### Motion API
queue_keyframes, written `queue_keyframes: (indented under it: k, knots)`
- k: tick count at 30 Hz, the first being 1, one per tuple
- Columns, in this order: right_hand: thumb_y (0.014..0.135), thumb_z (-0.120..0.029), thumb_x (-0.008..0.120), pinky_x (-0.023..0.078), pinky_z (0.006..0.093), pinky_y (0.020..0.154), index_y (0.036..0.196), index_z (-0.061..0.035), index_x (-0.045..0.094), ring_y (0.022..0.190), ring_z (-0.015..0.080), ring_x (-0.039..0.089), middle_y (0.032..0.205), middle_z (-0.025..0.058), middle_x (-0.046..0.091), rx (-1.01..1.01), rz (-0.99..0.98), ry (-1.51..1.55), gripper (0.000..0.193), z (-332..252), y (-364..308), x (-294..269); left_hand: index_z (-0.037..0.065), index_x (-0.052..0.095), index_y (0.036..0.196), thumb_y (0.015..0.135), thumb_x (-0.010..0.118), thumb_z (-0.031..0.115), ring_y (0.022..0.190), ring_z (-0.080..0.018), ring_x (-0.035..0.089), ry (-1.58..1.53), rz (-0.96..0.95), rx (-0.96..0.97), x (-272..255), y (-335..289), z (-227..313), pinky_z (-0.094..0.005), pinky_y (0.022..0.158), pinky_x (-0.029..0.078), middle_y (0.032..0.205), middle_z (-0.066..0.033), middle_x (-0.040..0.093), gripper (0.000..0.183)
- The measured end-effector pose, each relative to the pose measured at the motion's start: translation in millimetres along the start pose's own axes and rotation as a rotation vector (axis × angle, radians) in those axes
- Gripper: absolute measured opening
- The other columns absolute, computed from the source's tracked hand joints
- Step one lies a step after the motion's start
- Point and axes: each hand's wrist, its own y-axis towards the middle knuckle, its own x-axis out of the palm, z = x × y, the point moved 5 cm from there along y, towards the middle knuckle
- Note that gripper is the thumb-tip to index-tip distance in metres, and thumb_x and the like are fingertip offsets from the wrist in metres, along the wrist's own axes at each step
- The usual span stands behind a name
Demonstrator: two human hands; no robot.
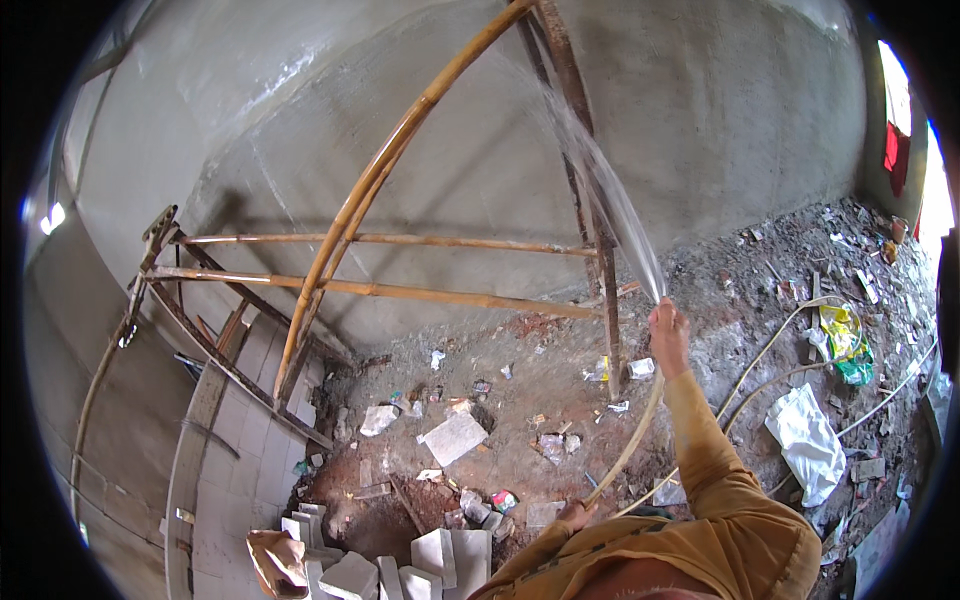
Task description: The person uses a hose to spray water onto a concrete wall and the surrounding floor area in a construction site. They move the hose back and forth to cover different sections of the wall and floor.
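Observation:
A pale yellow hose (637,432) runs up in front of me. My right hand (669,338) is raised, its fingers closed round the hose at its end. From there a jet of water (622,215) sprays up and to the left, onto the grey plastered wall (720,150). Lower down, near my body, my left hand (574,514) is closed on the same hose. The jet passes in front of the right upright of a bamboo and timber scaffold frame (450,291).
Rubble and litter cover the dirt floor (560,400). Pale blocks (433,556) are piled at the bottom. A white sack (803,440) and a yellow-green plastic bag (846,345) lie at right, beside more looping hose (752,372). A low block wall (238,440) stands at left.

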Motion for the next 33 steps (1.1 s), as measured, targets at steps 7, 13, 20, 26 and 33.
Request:
queue_keyframes:
  k: [7,13,20,26,33]
  knots:
    - [0.087,-0.036,0.039,0.029,0.0243,0.046,0.062,-0.0039,0.046,0.05,0.0085,0.036,0.055,0.0007,0.04,-0.256,0.241,-0.112,0.042,14,32,-77,0.01,0.059,0.103,0.079,0.044,0.052,0.082,-0.0362,0.059,0.113,0.007,0.063,-2,13,49,-0.0418,0.071,0.047,0.089,-0.0229,0.06,0.05]
    - [0.088,-0.035,0.038,0.029,0.0251,0.046,0.061,-0.0041,0.045,0.05,0.0085,0.035,0.055,0.0006,0.04,-0.015,0.126,0.006,0.041,5,40,-88,0.012,0.058,0.105,0.08,0.044,0.051,0.087,-0.0357,0.058,0.159,0.003,0.035,7,27,61,-0.0431,0.076,0.045,0.093,-0.0197,0.06,0.049]
    - [0.088,-0.035,0.037,0.029,0.0251,0.047,0.061,-0.0043,0.045,0.052,0.0082,0.036,0.055,0.0008,0.04,0.016,0.093,0.036,0.041,10,51,-101,0.011,0.059,0.102,0.08,0.043,0.051,0.088,-0.0355,0.057,0.147,0.047,0.03,27,45,62,-0.0435,0.078,0.043,0.092,-0.0193,0.06,0.048]
    - [0.089,-0.034,0.037,0.029,0.0239,0.047,0.061,-0.0046,0.045,0.052,0.008,0.036,0.056,0.0005,0.041,0.086,0.116,0.122,0.041,30,64,-125,0.011,0.059,0.101,0.08,0.043,0.051,0.087,-0.0367,0.057,0.177,0.072,0.022,29,45,79,-0.0445,0.077,0.044,0.089,-0.0195,0.061,0.048]
    - [0.088,-0.035,0.037,0.029,0.0245,0.046,0.061,-0.0038,0.048,0.049,0.0088,0.036,0.053,0.0013,0.041,0.095,0.115,0.125,0.043,23,60,-127,0.01,0.058,0.103,0.081,0.046,0.046,0.088,-0.0367,0.056,0.152,0.049,0.117,30,43,86,-0.0435,0.077,0.044,0.09,-0.0203,0.06,0.044]
